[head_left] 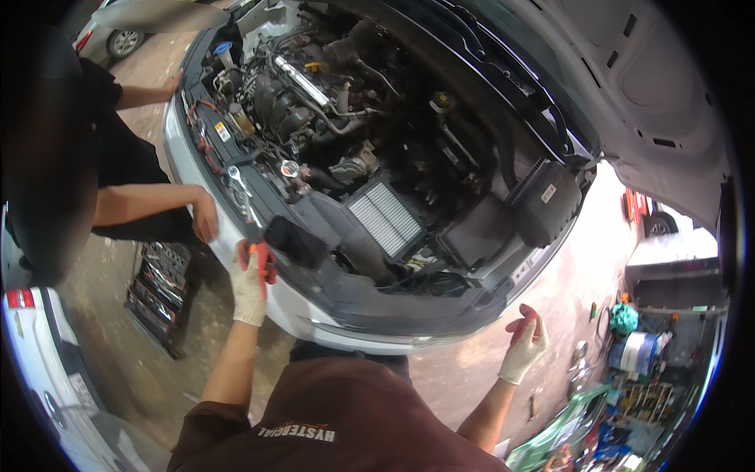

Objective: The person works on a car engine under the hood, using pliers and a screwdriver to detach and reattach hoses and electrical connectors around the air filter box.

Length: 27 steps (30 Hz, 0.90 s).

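Note:
My left hand [252, 287], in a white work glove with red fingers, is closed at the front edge of the open engine bay. A small orange bit shows between its fingers; the rest of what it grips is hidden. Just ahead of it lie a ratchet wrench [237, 179] and a black rectangular object [296, 242] on the front panel. My right hand [525, 346], gloved the same way, hangs in the air off the car's front right corner. Its fingers are loosely bent and apart, with nothing seen in them. A pleated air filter [385, 219] sits exposed in the engine bay.
A co-worker stands at the left, one hand [205, 219] by the front edge, the other [173, 83] farther back. A tool case [160, 291] lies on the floor. The raised hood [661, 86] hangs at upper right. A black airbox cover [547, 206] sits right of the filter.

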### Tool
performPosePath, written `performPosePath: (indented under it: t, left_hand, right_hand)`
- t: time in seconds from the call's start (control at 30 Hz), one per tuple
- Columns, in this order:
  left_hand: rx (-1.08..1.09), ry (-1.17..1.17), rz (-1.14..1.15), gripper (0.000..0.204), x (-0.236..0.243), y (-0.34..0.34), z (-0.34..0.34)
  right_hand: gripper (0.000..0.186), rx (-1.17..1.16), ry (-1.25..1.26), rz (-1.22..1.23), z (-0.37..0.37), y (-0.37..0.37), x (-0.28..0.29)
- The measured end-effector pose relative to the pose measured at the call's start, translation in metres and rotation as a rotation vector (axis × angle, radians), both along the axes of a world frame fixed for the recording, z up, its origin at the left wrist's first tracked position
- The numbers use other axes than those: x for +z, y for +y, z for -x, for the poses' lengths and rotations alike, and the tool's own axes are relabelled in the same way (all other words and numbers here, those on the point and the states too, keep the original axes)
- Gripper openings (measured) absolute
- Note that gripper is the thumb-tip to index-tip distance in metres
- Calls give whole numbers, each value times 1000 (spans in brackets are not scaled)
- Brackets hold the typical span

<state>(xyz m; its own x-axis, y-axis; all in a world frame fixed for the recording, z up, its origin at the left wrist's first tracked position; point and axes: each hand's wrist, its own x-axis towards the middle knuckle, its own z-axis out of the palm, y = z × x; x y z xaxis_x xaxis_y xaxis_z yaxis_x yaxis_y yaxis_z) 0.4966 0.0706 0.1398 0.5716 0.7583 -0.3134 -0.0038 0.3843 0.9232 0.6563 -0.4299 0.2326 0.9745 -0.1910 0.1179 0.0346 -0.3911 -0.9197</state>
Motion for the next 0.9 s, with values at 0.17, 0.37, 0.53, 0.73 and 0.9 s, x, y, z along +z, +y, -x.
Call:
performPosePath:
  t: [0.17,0.37,0.53,0.73,0.9]
  left_hand:
    - [241,101,-52,26,-10,-78,20]
    - [348,174,136,26,3,-201,25]
    - [440,312,112,41,2,-208,37]
    - [94,773,-843,35,-26,-70,6]
    - [136,1027,-720,71,-10,50,-77]
  right_hand:
    - [43,249,85,2,-105,0,-20]
    - [37,680,172,185,-192,58,-39]
    - [28,888,206,172,-194,141,-58]
    - [28,1082,277,273,-159,178,-62]
    - [30,1036,304,377,-163,137,-95]
